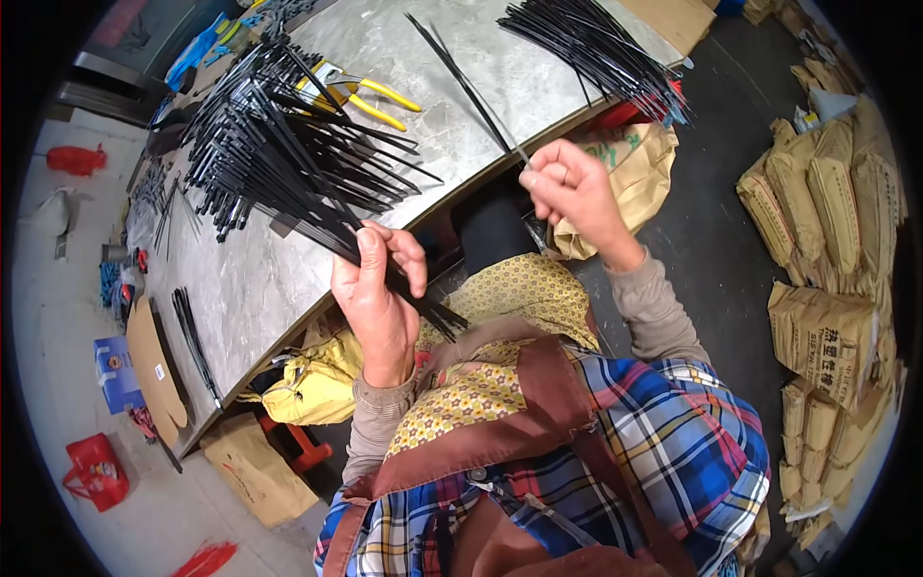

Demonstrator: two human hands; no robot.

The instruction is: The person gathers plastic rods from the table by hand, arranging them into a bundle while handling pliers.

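Observation:
My left hand (pixel 377 298) is closed around a bunch of long black cable ties (pixel 327 229). Their far ends reach over the table's edge towards a large heap of black cable ties (pixel 255 144), and the near ends hang out below my palm. To the right, my right hand (pixel 574 197) is closed in a pinch just off the table edge. A thin strip, which looks like a cable tie end, meets its fingertips. A few long black cable ties (pixel 457 77) lie on the tabletop, pointing from the far side towards that hand.
Yellow-handled pliers (pixel 380 101) lie beside the heap on the grey marbled table (pixel 332 279). Another cable tie pile (pixel 586 48) is at the far right, a small bundle (pixel 196 346) at the left. A brown paper bag (pixel 639 178) stands below the edge; stacked sacks (pixel 832 192) line the right.

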